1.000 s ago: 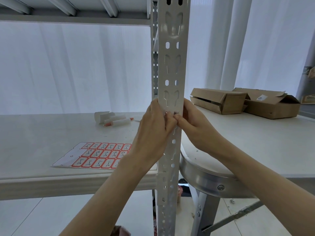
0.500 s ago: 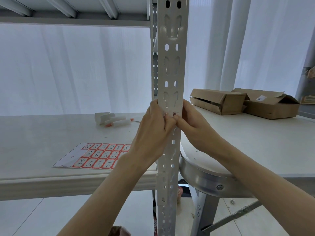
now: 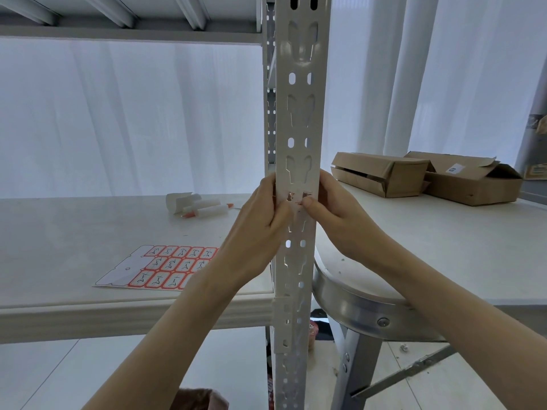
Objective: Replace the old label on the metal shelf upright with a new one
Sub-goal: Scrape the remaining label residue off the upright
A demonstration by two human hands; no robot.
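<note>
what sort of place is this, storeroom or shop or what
Probably a storeroom or stockroom being set up: a slotted metal shelf upright, a sheet of red-bordered labels on the shelf board, and opened cardboard boxes on the folding table beside it.

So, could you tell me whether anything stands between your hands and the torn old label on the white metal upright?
Nothing visible does. The left hand and right hand both grip the white perforated metal upright, thumbs right at the torn red-and-white label remnant on its front.
</note>
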